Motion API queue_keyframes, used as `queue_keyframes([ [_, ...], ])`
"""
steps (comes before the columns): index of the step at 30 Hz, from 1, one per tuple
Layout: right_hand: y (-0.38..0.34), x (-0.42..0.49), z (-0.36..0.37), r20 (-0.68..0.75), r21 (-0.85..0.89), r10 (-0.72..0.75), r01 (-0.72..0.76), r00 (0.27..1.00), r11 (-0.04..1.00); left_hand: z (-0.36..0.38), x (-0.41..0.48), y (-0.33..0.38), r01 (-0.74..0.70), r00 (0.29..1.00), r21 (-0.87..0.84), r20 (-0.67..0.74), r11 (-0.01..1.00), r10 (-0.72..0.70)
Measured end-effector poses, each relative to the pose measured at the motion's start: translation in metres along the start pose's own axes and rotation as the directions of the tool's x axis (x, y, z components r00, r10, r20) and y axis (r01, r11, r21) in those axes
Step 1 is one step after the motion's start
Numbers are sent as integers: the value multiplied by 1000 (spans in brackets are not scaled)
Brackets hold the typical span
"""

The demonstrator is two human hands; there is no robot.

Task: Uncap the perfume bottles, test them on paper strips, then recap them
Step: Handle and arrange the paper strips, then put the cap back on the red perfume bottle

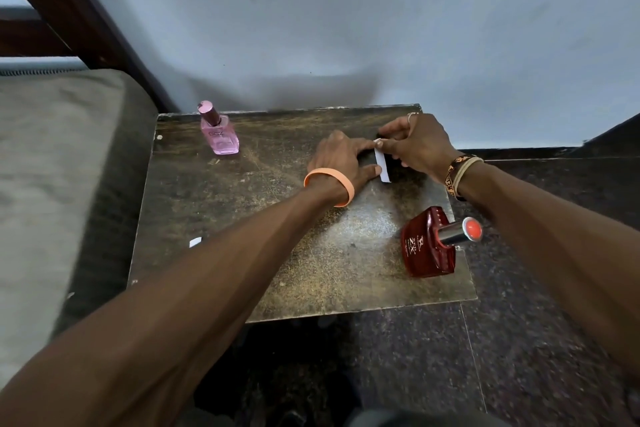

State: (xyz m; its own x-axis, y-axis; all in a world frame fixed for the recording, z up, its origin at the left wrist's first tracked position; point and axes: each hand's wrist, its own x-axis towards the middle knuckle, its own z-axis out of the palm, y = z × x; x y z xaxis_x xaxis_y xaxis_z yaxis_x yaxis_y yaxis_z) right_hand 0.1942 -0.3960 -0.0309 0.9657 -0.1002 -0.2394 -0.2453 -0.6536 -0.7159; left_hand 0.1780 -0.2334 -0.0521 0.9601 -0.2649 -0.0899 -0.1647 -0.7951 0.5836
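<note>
While the right hand point(417, 146) pinches a white paper strip point(383, 167) near the scuffed dark table's point(225, 191) far right corner, the left hand's point(341, 163) straight fingers press a dark object point(367, 159), possibly a bottle; the capped red glass bottle point(427, 250) reads "ZX".

The counter point(214, 204) is dark wood, badly scratched and worn to a dull sheen. The pink bottle point(221, 137) is clear glossy glass with a metallic pink cap point(209, 113); the red bottle point(424, 250) is glossy deep-red glass with a polished chrome cap point(459, 232). The paper strip point(383, 168) is matt white. The orange wristband point(348, 189) looks like smooth rubber, the bracelets point(457, 173) like woven thread. The floor point(519, 340) is speckled stone.
</note>
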Motion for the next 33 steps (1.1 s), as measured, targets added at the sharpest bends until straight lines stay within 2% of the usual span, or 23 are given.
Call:
queue_keyframes([
  [3,2,-2,-1,-14,-18,-17,17,1000,1000,2,-1,-1,1,1000,51,-1,999,0],
  [8,1,-5,-1,-7,-33,-31,31,999,999,2,2,0,16,1000,8,27,1000,-16],
  [12,1,-17,-8,-18,144,53,-50,998,988,-7,-1,3,15,997,-114,72,993,-7],
  [16,4,-39,-24,-100,253,96,-68,990,965,-21,-21,6,140,983,-394,-57,908,-176],
  [18,2,-58,-35,-134,286,120,-77,984,955,-25,-40,4,93,981,-345,-126,934,-145],
  [21,-2,-92,-49,-185,379,204,-121,961,917,-33,-69,10,32,990,-289,-122,957,-70],
  [25,-2,-148,-57,-244,475,307,-163,920,865,-43,-101,30,54,995,-362,-56,931,-80],
  [30,-4,-215,-50,-158,555,301,-167,941,815,-51,-125,66,63,981,-312,192,948,-2],
  [33,-11,-238,-36,-109,623,317,-184,942,760,-49,-131,85,52,963,-301,269,952,32],
])
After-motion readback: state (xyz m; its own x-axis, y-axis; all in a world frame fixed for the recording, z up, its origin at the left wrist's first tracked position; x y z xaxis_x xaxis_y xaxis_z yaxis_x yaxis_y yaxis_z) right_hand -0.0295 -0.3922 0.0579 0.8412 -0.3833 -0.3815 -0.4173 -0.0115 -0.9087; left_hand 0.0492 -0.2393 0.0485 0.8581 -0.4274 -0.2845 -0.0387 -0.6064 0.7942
